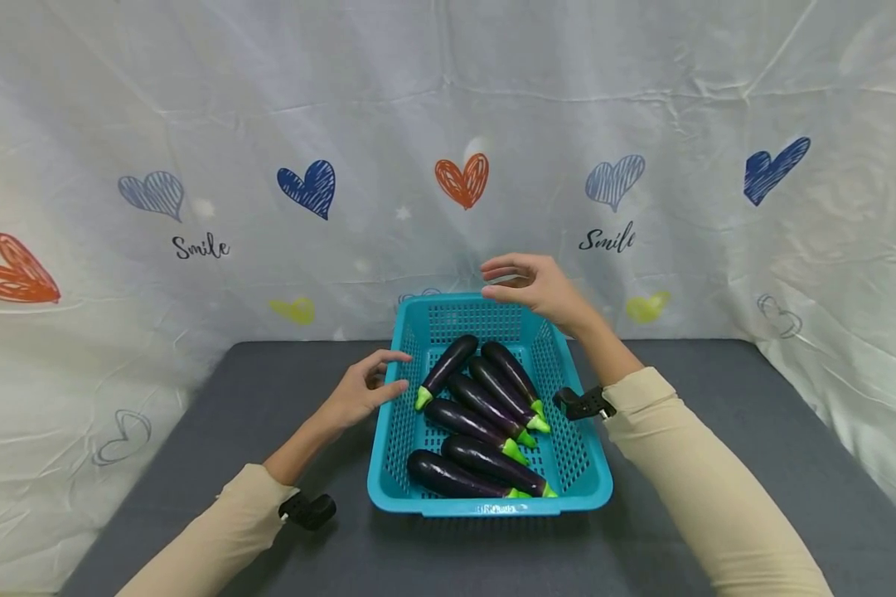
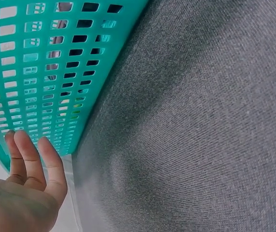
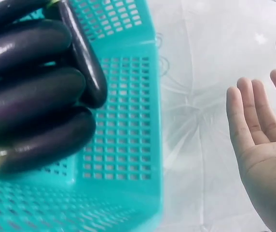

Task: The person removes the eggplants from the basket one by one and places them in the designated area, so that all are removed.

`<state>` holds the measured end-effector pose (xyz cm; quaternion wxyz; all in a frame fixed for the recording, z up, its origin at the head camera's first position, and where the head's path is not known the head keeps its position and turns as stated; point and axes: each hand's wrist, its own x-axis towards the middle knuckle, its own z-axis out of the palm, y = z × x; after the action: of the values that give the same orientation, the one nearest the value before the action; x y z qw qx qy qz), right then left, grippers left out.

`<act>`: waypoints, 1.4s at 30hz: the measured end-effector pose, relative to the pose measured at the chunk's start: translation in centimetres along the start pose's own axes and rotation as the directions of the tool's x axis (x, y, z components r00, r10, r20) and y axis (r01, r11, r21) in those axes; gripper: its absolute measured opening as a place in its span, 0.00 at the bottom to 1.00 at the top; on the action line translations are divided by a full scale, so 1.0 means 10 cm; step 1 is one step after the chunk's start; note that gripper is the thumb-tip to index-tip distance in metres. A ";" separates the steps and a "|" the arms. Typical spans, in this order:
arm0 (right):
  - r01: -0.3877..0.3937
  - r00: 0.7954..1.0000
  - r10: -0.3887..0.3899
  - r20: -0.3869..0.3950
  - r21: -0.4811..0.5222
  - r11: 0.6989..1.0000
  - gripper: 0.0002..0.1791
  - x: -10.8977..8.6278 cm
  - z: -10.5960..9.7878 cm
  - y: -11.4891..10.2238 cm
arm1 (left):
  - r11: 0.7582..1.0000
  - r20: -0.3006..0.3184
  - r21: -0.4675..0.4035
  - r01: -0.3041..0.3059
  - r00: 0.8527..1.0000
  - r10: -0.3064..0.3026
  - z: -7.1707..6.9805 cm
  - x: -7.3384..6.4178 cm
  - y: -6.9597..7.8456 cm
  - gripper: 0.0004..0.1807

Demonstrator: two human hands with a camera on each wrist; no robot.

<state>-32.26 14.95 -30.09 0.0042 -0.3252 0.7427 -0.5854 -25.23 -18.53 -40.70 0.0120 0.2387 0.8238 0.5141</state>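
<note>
Nothing was in anyone's grip here

So a gray table [image 1: 268, 414] had a blue basket [image 1: 433, 504] on it, with the eggplants [image 1: 470, 424] all lying inside, seven by my count. Both hands were empty. The left hand [image 1: 361, 390] sat by the left rim, fingers loosely parted; couldn't tell if it touched. The right hand [image 1: 533, 286] was up by the far right corner, thumb well apart from the fingers, and the right wrist view had it clear of the rim.

My guess: a positioning step. Moving the basket would've called for a firm hold on both sides; picking an eggplant, for one hand dipping in and closing round it.

The eggplants looked plump, glossy, nearly black purple. Six slanted alike, bright green caps [image 1: 513, 451] toward the near right; the odd one's cap pointed near left.
</note>
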 end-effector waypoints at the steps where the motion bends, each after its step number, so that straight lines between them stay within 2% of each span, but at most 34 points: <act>1: 0.000 1.000 0.000 0.000 0.005 1.000 0.20 0.01 0.02 0.01 | 1.000 0.000 -0.001 0.000 1.000 0.000 0.00 0.00 0.00 0.22; 9: -0.017 1.000 0.017 -0.009 0.057 0.998 0.20 0.05 0.22 0.08 | 1.000 0.001 -0.022 0.004 1.000 -0.004 0.00 0.00 -0.02 0.21; 16: -0.107 0.994 0.111 -0.023 0.127 0.986 0.21 0.09 0.44 0.24 | 1.000 -0.005 -0.007 0.016 1.000 -0.016 0.01 -0.01 -0.02 0.21; 21: -0.168 0.983 0.174 -0.052 0.091 0.982 0.23 0.09 0.52 0.38 | 1.000 0.001 -0.012 0.023 1.000 -0.023 0.01 0.00 -0.01 0.21; 25: -0.225 0.968 0.231 -0.103 0.062 0.972 0.25 0.05 0.54 0.49 | 1.000 0.003 -0.013 0.022 1.000 -0.022 0.01 0.00 0.00 0.22; 33: -0.306 0.913 0.291 -0.286 -0.010 0.952 0.24 -0.05 0.61 0.72 | 1.000 0.015 -0.017 0.009 1.000 -0.009 -0.01 0.00 -0.01 0.22; 42: -0.319 0.908 0.290 -0.304 -0.049 0.947 0.24 -0.10 0.63 0.91 | 0.999 0.019 -0.031 0.019 1.000 -0.018 -0.01 -0.02 0.01 0.23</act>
<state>-33.40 10.92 -40.33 -0.0303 -0.1150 0.8042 -0.5823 -25.08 -18.65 -40.60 0.0284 0.2357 0.8176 0.5246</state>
